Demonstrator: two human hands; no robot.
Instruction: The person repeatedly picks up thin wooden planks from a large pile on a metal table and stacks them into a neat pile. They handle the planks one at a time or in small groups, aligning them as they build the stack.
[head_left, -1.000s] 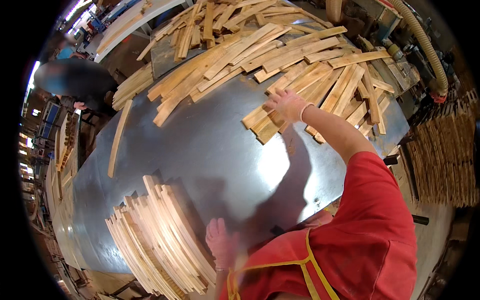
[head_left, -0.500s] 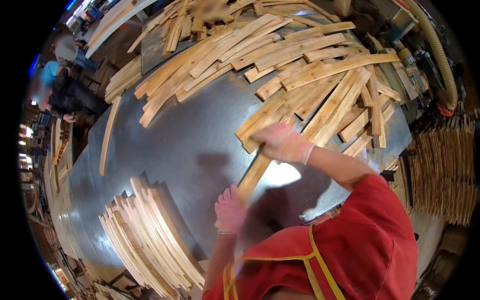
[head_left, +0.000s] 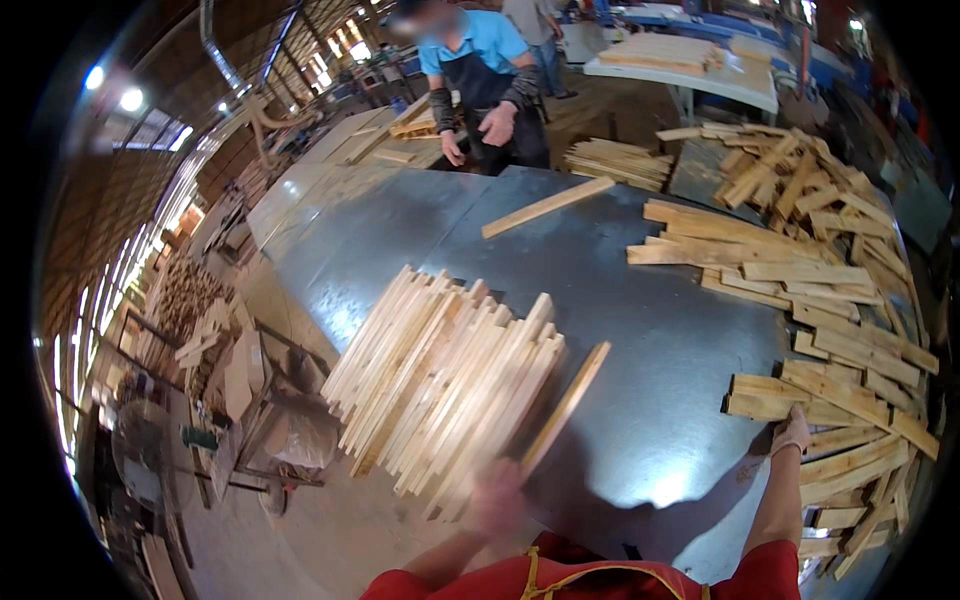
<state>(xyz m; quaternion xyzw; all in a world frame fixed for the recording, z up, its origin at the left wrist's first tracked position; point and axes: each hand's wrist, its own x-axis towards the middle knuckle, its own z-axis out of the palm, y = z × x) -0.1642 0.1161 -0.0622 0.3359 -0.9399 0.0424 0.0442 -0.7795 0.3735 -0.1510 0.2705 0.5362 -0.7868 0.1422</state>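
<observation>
My left hand [head_left: 497,498], blurred by motion, is closed on the near end of a wooden slat [head_left: 568,408]. That slat is tilted on its edge, just right of a row of pale slats [head_left: 430,370] standing side by side at the near left of the table. At the right, my right hand [head_left: 791,432] is closed at the near edge of a wooden slat [head_left: 765,398] in the loose pile; its fingertips are partly hidden there. Several other slats lie crosswise around that hand.
A dark metal-topped table [head_left: 640,330] lies before me. One lone slat [head_left: 548,207] rests near its far edge. Across it stands a co-worker in a blue shirt and dark apron [head_left: 490,90]. A loose heap of slats [head_left: 790,180] covers the far right. A fan [head_left: 145,450] stands at left.
My view has swung left. My left hand has carried a slat away from the pile to the row of pale slats. My right hand has let go of that slat and is at the pile.
</observation>
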